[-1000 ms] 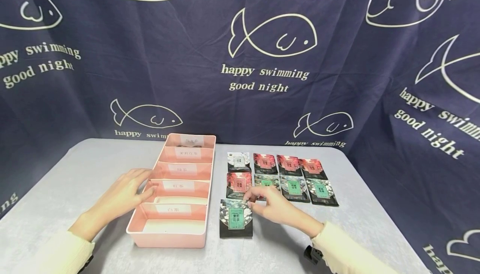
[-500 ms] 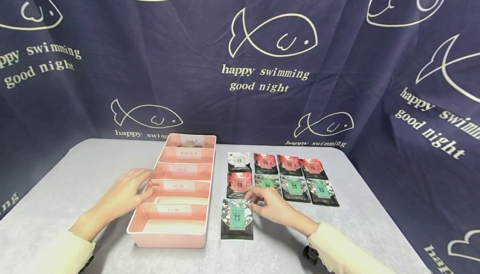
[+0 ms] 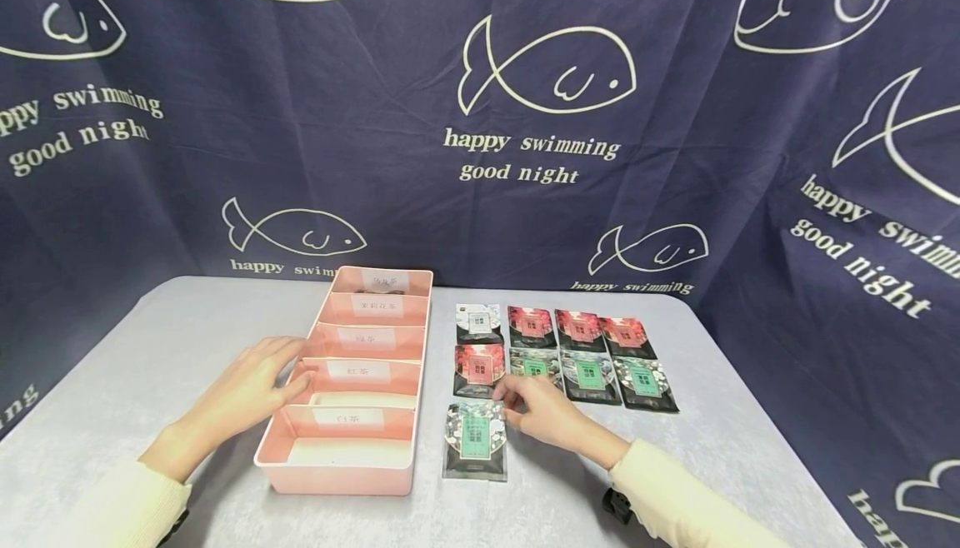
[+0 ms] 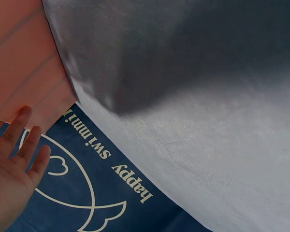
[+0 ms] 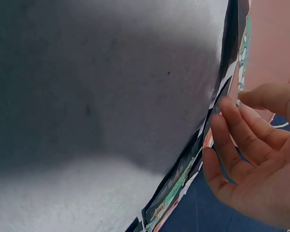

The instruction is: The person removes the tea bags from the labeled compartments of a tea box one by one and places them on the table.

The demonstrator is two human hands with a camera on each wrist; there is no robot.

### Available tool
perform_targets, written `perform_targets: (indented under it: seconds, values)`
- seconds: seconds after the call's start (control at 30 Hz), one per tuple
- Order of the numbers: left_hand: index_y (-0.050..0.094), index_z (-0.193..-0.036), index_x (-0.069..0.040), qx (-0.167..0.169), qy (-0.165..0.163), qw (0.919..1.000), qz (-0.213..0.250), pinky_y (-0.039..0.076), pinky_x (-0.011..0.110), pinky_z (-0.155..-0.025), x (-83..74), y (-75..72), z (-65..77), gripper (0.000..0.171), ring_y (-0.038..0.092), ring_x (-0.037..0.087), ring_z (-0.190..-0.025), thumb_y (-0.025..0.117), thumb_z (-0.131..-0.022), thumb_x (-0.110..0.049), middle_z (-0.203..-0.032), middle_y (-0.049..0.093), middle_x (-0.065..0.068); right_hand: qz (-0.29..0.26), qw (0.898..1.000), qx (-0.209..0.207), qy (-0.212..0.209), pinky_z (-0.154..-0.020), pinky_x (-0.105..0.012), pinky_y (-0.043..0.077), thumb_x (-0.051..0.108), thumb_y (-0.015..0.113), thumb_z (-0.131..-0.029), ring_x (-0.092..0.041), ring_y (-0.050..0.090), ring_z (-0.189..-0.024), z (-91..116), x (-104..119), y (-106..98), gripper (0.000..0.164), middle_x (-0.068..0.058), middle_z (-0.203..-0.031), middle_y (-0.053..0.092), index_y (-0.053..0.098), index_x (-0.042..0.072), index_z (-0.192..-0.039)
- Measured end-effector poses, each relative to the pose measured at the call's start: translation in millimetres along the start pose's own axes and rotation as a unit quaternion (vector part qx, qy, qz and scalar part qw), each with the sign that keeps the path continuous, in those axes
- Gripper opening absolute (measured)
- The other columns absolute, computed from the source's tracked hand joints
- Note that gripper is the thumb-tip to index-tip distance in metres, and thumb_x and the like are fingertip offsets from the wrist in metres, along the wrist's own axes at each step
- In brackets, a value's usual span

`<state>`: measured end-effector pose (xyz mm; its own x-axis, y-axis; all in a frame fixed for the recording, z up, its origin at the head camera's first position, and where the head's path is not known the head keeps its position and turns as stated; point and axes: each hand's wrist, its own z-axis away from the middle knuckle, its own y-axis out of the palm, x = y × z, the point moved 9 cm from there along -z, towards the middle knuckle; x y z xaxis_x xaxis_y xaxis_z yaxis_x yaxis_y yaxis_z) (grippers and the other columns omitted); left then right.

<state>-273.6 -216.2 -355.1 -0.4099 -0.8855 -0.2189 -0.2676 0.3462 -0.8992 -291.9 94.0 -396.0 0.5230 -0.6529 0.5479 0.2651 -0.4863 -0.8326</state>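
Note:
My right hand (image 3: 542, 408) pinches the upper right corner of a black tea packet (image 3: 475, 441) with a green label, between thumb and forefinger. In the right wrist view that packet (image 5: 243, 46) shows nearly edge-on beside the thumb; the other fingers (image 5: 227, 145) are loosely bent. My left hand (image 3: 243, 386) rests against the left rim of a long pink divided box (image 3: 337, 480). From the left wrist view, its fingers (image 4: 26, 150) lie nearly straight by the box's outer wall (image 4: 29, 63). Paper labels with Chinese characters mark the box's compartments.
Behind the held packet lie a red packet (image 3: 480, 365) and a white one (image 3: 477, 323). Several more red and green packets, such as a green one (image 3: 590, 375), form two rows to the right. A dark fish-print curtain (image 3: 405, 115) hangs behind the grey table (image 3: 210, 315).
The green-labelled packet has shifted slightly right and toward me with my right hand, and its face now catches glare. My left hand and the box have stayed put.

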Motion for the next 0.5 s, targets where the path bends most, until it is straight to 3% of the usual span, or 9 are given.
perform_targets:
  seconds: [0.3, 0.5]
  values:
    - [0.057, -0.115, 0.002, 0.000, 0.000, 1.0000, 0.000, 0.038, 0.052, -0.095, -0.2, -0.1, 0.3, 0.044, 0.051, 0.039, -0.111, 0.060, -0.083, -0.028, -0.116, 0.059, 0.020, 0.021, 1.000, 0.002, 0.001, -0.065, -0.019, 0.051, 0.003, 0.063, -0.076, -0.008, 0.056, -0.070, -3, 1, -4, 0.016, -0.001, -0.078, 0.063, 0.062, 0.005, -0.092]
    - [0.057, -0.115, 0.002, -0.003, 0.000, 1.0000, 0.000, 0.039, 0.052, -0.094, 0.3, 0.0, 0.1, 0.044, 0.052, 0.038, -0.110, 0.061, -0.083, -0.028, -0.115, 0.059, 0.019, 0.030, 0.999, -0.017, -0.009, -0.065, -0.017, 0.050, 0.005, 0.062, -0.078, -0.009, 0.057, -0.072, -9, 5, -16, 0.015, 0.000, -0.080, 0.063, 0.063, 0.004, -0.093]
